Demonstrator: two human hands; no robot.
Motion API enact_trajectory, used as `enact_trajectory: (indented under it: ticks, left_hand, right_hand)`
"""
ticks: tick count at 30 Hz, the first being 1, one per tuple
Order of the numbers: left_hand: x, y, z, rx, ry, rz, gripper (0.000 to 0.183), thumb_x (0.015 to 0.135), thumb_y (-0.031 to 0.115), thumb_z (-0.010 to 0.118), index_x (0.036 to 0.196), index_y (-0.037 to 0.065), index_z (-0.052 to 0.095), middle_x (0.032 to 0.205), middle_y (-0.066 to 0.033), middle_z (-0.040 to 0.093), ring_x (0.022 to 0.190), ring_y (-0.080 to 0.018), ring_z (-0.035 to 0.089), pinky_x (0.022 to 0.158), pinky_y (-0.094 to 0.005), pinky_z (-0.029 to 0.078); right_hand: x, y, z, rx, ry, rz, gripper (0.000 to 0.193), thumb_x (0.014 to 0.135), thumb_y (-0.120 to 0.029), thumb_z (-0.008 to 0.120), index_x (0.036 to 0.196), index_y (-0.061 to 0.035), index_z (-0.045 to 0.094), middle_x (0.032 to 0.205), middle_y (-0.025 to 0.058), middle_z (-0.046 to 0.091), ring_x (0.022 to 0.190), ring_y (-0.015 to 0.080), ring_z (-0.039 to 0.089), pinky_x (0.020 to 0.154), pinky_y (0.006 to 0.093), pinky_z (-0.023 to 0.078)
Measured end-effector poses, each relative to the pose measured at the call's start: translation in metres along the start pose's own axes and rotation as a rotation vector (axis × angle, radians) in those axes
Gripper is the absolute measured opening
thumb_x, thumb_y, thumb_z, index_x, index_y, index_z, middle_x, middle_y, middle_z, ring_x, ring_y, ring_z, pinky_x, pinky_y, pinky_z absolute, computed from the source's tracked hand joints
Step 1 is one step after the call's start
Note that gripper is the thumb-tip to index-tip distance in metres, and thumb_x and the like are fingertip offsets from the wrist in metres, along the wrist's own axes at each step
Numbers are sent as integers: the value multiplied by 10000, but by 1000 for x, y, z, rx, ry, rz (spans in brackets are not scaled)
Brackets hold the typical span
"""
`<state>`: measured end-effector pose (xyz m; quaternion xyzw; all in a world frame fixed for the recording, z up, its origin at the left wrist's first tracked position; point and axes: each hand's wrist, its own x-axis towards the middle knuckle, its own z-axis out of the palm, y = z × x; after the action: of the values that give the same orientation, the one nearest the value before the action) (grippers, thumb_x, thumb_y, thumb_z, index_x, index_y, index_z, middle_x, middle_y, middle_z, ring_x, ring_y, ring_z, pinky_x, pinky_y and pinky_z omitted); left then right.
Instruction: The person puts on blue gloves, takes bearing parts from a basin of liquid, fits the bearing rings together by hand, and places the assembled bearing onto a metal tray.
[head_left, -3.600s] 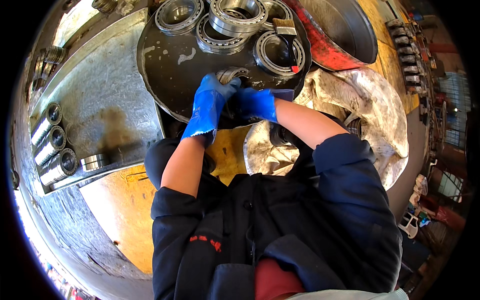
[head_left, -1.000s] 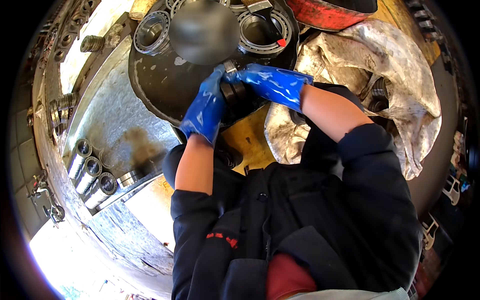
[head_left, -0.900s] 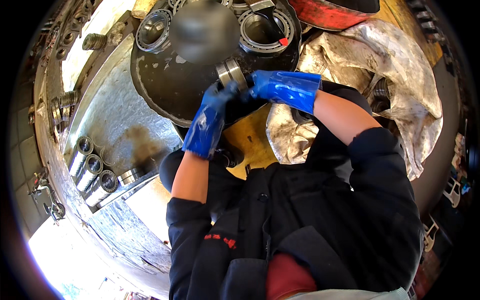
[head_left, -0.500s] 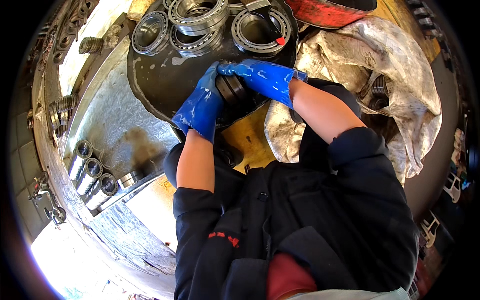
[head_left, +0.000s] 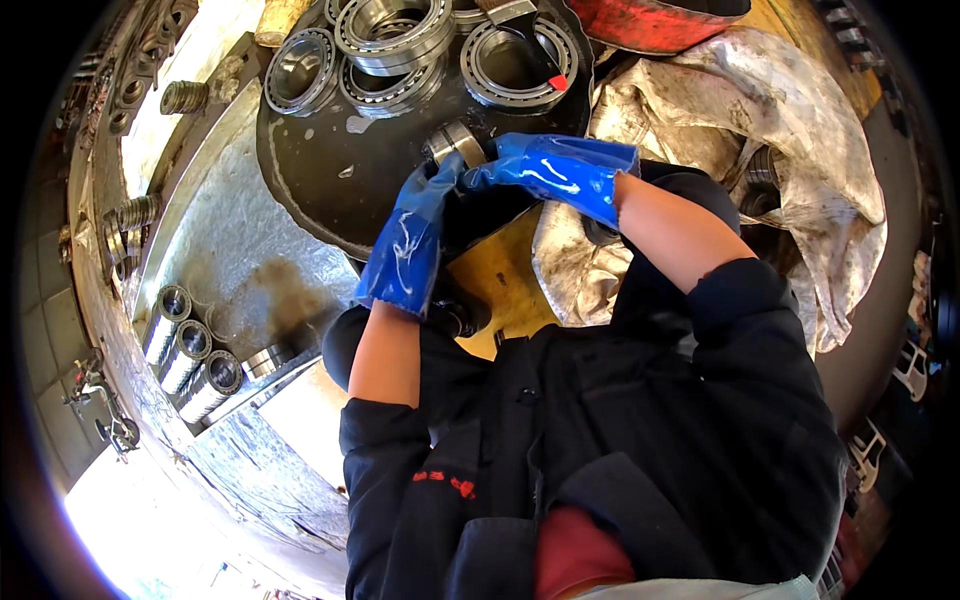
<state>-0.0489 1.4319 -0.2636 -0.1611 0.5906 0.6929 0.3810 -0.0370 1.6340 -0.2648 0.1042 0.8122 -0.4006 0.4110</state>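
Observation:
A shiny steel bearing [head_left: 455, 143] shows just beyond my gloved fingertips, over the dark, oily round pan. My left hand [head_left: 415, 225], in a long blue rubber glove, is closed on its near side. My right hand [head_left: 550, 172], in a matching glove, comes in from the right and closes on the same bearing. The fingers partly cover its near end. In the far part of the pan [head_left: 310, 165] lie several larger bearings [head_left: 300, 72], some stacked. A paintbrush with a red-tipped dark handle [head_left: 540, 55] rests across the bearing at the far right.
A red container [head_left: 650, 25] stands beyond the pan. To the right is a stained pale cloth or sack [head_left: 690, 110] with dark rings [head_left: 762, 180] in its folds. On the left, a metal sheet [head_left: 240, 225] bears rows of small bearings [head_left: 190, 345]. More ring stacks [head_left: 185, 97] stand farther left.
Dark ring sides showed between my hands before; now a shiny bearing shows beyond my fingertips. My left hand has come slightly nearer, and my right hand has shifted right.

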Motion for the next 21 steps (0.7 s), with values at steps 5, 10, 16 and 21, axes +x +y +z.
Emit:
enact_trajectory:
  ticks: [5, 10, 16, 21]
  left_hand:
    - [55, -37, -11, -438, 42, 16, 480, 934, 322, 744, 1262, -1, 607, 1070, -153, 679, 897, -258, 694, 818, -418, 591]
    - [13, -11, 13, -426, -55, 74, 521, 1006, 468, 567, 1308, 44, 587, 1141, -190, 673, 977, -307, 686, 882, -457, 586]
    - [2, 16, -3, -515, -106, 311, 590, 1045, 519, 430, 1417, 71, 525, 1276, -180, 642, 1103, -322, 648, 990, -476, 539]
    - [-12, 23, -3, -570, -78, 451, 605, 1038, 530, 434, 1425, 73, 517, 1269, -163, 654, 1108, -320, 642, 994, -478, 524]
  right_hand:
    - [11, 2, 30, 554, -6, -355, 520, 824, -419, 814, 1190, -63, 718, 1023, 72, 731, 950, 166, 642, 890, 322, 482]
    - [-30, -39, 28, 201, 148, -169, 505, 844, -404, 762, 1202, -55, 693, 1020, 166, 730, 910, 260, 693, 804, 393, 531]
    - [-50, -67, 36, 148, 339, -558, 583, 842, -370, 727, 1283, -9, 605, 1012, 217, 710, 950, 366, 696, 836, 459, 544]
    - [-40, -70, 64, -201, 823, -692, 496, 822, -464, 680, 956, 13, 687, 810, 165, 709, 808, 371, 700, 711, 487, 552]
